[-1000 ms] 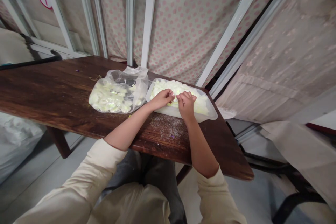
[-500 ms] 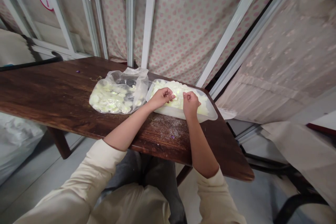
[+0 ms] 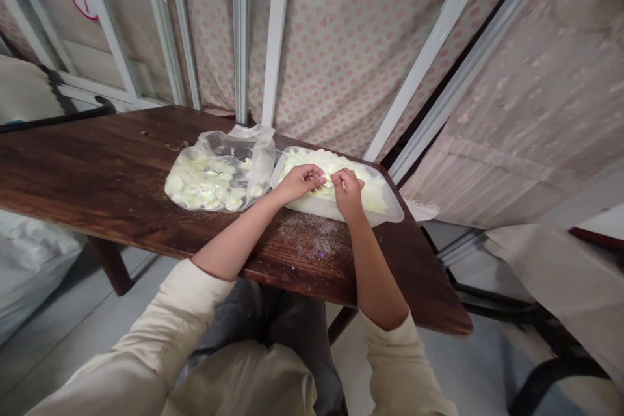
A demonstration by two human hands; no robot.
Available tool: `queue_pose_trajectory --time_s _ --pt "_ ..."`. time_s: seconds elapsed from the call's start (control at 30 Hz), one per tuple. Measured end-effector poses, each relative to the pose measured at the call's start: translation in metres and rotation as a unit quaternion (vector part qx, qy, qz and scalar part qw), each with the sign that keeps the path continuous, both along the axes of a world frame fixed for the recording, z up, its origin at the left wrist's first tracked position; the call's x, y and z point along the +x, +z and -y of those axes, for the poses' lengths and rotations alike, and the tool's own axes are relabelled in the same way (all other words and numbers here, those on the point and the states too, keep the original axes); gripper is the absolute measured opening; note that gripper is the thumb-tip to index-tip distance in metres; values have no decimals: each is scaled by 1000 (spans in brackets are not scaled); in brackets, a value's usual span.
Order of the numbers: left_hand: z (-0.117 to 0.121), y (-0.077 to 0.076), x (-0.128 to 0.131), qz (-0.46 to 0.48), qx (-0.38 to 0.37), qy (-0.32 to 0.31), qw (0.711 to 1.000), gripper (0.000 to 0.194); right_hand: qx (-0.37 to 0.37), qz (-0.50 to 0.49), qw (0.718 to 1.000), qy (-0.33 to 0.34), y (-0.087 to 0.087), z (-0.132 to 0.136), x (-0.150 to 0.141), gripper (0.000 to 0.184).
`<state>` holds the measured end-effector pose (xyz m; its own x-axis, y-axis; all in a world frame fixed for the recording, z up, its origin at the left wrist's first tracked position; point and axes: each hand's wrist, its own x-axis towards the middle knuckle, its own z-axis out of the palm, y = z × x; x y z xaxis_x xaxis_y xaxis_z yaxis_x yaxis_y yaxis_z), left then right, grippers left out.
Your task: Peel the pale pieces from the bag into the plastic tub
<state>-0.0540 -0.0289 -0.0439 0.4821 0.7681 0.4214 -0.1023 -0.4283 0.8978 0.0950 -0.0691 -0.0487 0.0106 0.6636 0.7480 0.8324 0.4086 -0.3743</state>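
Over a white plastic tub heaped with pale white and yellow-green floret-like pieces, my two hands work close together. A small white floret-like piece shows between the fingertips; its exact kind is too small to make out. My left hand is closed in a pinch at its left side. From the right, my right hand pinches at the same piece with thumb and forefinger. Left of the tub lies a clear plastic bag holding more of these pale pieces.
Everything stands on a dark brown wooden table. White crumbs and a purple scrap are scattered before the tub. Behind the table rise white-framed panes with a dotted curtain. A black-framed chair is at the lower right.
My right hand has moved left and turned toward the left, bringing its fingertips to the small white piece. My left hand has barely moved. The tub and bag stay put.
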Motion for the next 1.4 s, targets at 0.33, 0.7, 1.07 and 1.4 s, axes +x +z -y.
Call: queue_pose_trajectory --time_s 0.33,0.7,1.07,1.4 --pt "-1 2 -2 -41 -11 -34 999 27 28 110 989 -95 -5 2 -6 33" --pt "0 1 0 -57 -5 21 998 21 34 146 974 -171 -6 6 -15 33" --pt "-1 0 -1 -10 29 19 999 22 8 98 990 -103 -5 1 -7 32" --pt "-1 0 -1 -16 43 -28 999 24 18 139 985 -101 -4 4 -9 32"
